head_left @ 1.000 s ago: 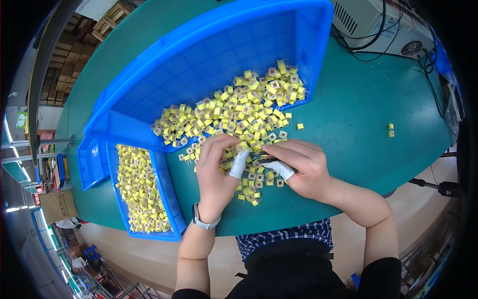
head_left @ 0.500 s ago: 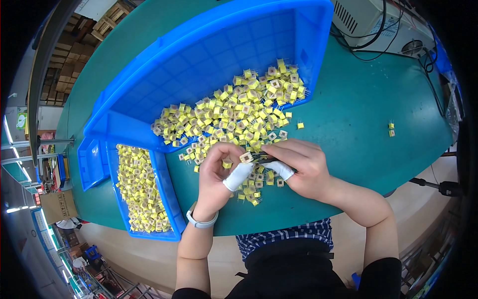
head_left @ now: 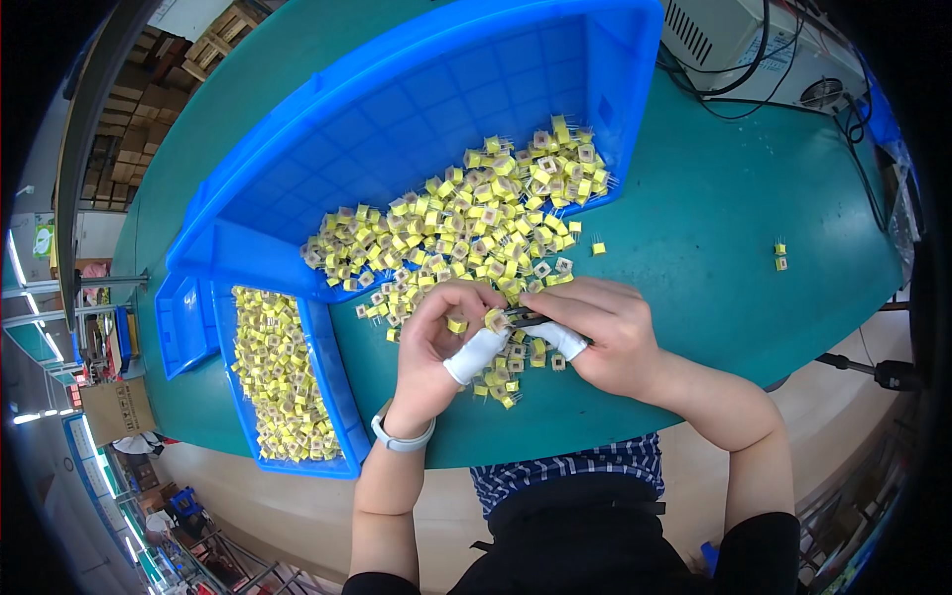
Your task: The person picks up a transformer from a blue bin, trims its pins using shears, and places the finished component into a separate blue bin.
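Between thumb and fingers, my left hand (head_left: pixel 426 342) pinches a small yellow-wrapped coil bobbin (head_left: pixel 496 319) with a square opening. A second yellow bobbin (head_left: pixel 456 324) sits in the curl of the same hand. My right hand (head_left: pixel 613 332) is closed around dark tweezers (head_left: pixel 528 318), whose tips reach the pinched bobbin; the fingers hide most of the tool. White covers wrap both thumbs. Under and beyond the hands spreads a loose pile of bobbins (head_left: pixel 446 243) with thin metal pins.
A large blue bin (head_left: pixel 397 109) lies tipped with its opening toward me, bobbins spilling onto the green table (head_left: pixel 694 288). A smaller blue bin (head_left: pixel 342 421) full of bobbins stands at left. Two bobbins (head_left: pixel 780 256) lie far right, below a pale machine (head_left: pixel 764 59) with black cables.
The pinched bobbin has turned and shifted slightly right, toward the tweezers. My left fingers have moved a little with it; the right hand is almost still.
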`<state>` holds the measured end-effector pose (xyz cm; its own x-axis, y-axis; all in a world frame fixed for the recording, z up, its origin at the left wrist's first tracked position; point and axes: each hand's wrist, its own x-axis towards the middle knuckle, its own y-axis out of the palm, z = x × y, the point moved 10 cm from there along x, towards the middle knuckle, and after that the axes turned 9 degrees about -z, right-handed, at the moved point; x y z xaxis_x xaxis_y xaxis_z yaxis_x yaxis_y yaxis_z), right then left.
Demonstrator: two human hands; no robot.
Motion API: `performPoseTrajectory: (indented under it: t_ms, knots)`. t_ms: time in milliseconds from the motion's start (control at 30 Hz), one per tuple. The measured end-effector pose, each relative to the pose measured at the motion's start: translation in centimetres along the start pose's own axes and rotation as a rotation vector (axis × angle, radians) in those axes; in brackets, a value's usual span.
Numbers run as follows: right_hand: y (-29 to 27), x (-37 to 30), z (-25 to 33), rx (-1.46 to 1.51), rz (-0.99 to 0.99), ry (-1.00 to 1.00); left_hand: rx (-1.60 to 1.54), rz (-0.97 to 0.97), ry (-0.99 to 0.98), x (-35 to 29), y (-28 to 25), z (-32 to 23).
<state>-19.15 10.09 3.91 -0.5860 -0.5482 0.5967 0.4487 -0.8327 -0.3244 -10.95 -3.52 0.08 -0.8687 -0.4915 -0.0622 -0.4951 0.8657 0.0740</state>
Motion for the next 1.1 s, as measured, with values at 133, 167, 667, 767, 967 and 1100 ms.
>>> performPoseTrajectory:
  t_ms: [133,167,667,767,967,1100]
  knots:
    - [0.0,-0.1,0.0,0.008,0.000,-0.008,-0.093,-0.004,-0.042,-0.2,0.0,0.4]
    - [0.0,-0.1,0.0,0.008,0.000,-0.007,-0.109,-0.004,-0.026,-0.3,0.0,0.3]
    - [0.1,0.0,-0.5,0.035,0.003,0.039,-0.397,0.089,-0.312,-0.9,1.2,2.3]
    - [0.2,-0.1,-0.4,0.041,0.007,0.015,-0.414,0.090,-0.326,-0.9,1.2,2.6]
    - [0.8,-0.4,0.0,0.038,0.058,-0.017,-0.184,0.022,-0.171,-1.0,0.4,2.8]
    - [1.0,-0.7,0.8,-0.011,0.085,-0.100,-0.072,-0.028,-0.103,-1.0,-0.3,2.7]
